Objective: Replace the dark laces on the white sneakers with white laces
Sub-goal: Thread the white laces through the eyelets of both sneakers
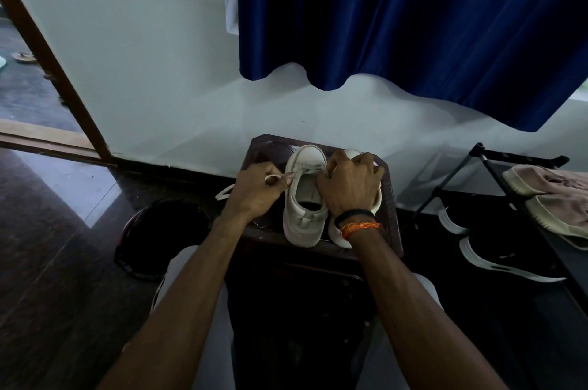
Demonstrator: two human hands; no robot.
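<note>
Left hand (254, 190) pinches the white lace (226, 189) toward nine o'clock for tension, while the right hand (348, 184) grips the sneaker (304, 198) steady.

Left arm: bare forearm, extended forward from lower left.
Left hand (254, 187): back up, fingers curled, pinching a white lace (273, 179).
Right arm: bare forearm, extended forward; dark and orange bands at wrist.
Right hand (348, 181): back up, fingers (366, 159) bent, their tips hidden.

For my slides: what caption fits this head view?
Left hand pinches a white lace at a white sneaker on a dark stool.
</note>
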